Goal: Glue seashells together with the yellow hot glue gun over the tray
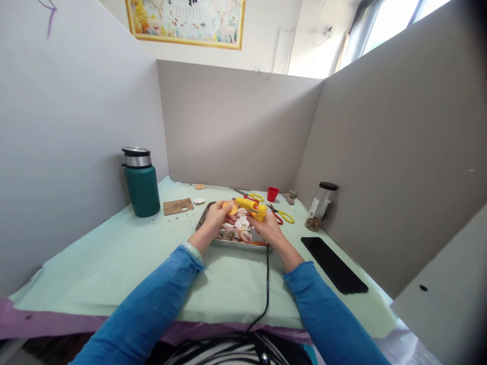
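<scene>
My right hand (267, 226) is closed around a yellow glue gun (251, 207), its nozzle pointing left. A black cord (267, 284) runs from the gun down over the table's front edge. In my left hand (217, 219) is a small round orange piece (230, 207), pinched close to the nozzle; whether the two touch I cannot tell. Both hands are above a metal tray (236, 245). White and orange shell-like pieces (239, 228) lie in the tray, partly hidden by my hands.
Scissors with red and yellow handles (283, 215), a second pair (254, 197) and a red cup (273, 194) lie behind the tray. At left are a green bottle (142, 187) and brown cardboard (178, 206). At right stand a clear jar (320, 208) and a black slab (335, 264). Grey partitions (239, 121) enclose the table.
</scene>
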Action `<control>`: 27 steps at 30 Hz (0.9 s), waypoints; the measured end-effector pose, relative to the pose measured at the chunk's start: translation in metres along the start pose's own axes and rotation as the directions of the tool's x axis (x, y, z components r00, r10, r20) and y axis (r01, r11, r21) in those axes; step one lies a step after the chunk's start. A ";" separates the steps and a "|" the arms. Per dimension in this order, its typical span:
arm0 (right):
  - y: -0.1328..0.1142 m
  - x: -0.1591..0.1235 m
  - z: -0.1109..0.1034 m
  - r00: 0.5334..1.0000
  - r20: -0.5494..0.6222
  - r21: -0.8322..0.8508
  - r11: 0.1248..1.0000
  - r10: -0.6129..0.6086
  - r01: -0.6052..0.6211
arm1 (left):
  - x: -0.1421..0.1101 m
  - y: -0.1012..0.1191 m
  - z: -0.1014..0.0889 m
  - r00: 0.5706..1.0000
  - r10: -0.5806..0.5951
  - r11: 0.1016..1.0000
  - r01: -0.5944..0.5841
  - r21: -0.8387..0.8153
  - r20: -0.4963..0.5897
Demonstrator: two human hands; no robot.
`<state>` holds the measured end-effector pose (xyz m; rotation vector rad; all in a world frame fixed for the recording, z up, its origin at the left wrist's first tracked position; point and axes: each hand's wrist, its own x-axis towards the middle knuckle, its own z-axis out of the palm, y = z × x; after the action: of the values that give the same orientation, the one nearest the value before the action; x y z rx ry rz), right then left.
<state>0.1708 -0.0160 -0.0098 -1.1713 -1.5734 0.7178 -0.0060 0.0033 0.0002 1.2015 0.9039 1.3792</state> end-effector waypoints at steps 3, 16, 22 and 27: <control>0.000 0.000 0.000 1.000 0.002 -0.008 1.000 0.001 -0.001 | -0.001 0.001 0.001 1.000 -0.010 1.000 0.011 -0.004 0.012; 0.002 0.001 0.000 1.000 0.000 -0.007 1.000 0.013 -0.013 | 0.001 0.001 -0.001 0.998 -0.045 0.994 0.048 -0.097 0.037; 0.001 0.001 0.001 1.000 0.002 -0.006 1.000 0.014 -0.014 | 0.001 0.001 -0.002 0.996 -0.055 0.993 0.062 -0.098 0.068; 0.001 0.001 0.001 1.000 0.009 -0.005 1.000 0.026 -0.026 | 0.000 0.001 0.000 0.998 -0.050 0.998 0.051 -0.031 0.031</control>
<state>0.1707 -0.0148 -0.0109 -1.1956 -1.5707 0.7374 -0.0067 0.0033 0.0011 1.1646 0.8819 1.3267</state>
